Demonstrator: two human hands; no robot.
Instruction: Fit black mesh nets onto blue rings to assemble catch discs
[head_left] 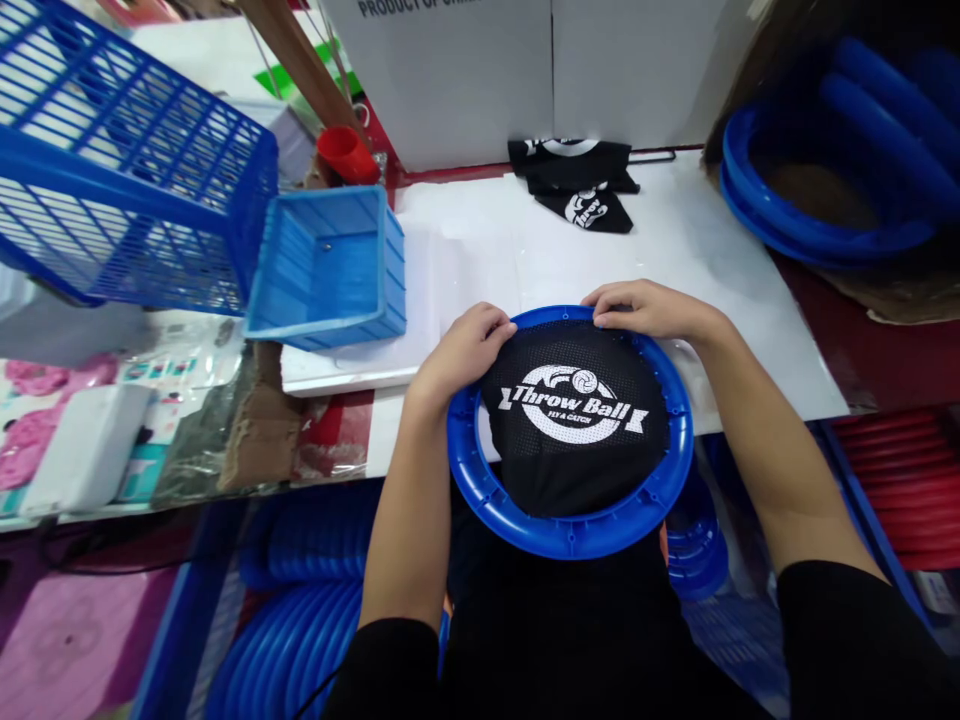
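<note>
A blue plastic ring (570, 537) rests in front of my body, its far side over the table edge. Inside it lies a black mesh fabric (577, 470) printed "Throw Ball" in white. On the upper left of the ring, my left hand (472, 345) is closed, its fingertips pinching the fabric's edge. My right hand (649, 308) curls over the far rim, thumb and fingers pressed on the fabric and ring there. A gap shows between fabric and ring on the left side.
Folded black printed fabrics (581, 185) lie at the back of the white table. A blue bin (326, 270) and blue basket (135, 190) stand left. Blue rings (825, 225) fill a box at right. More blue rings (300, 620) and red rings (896, 490) are stacked below.
</note>
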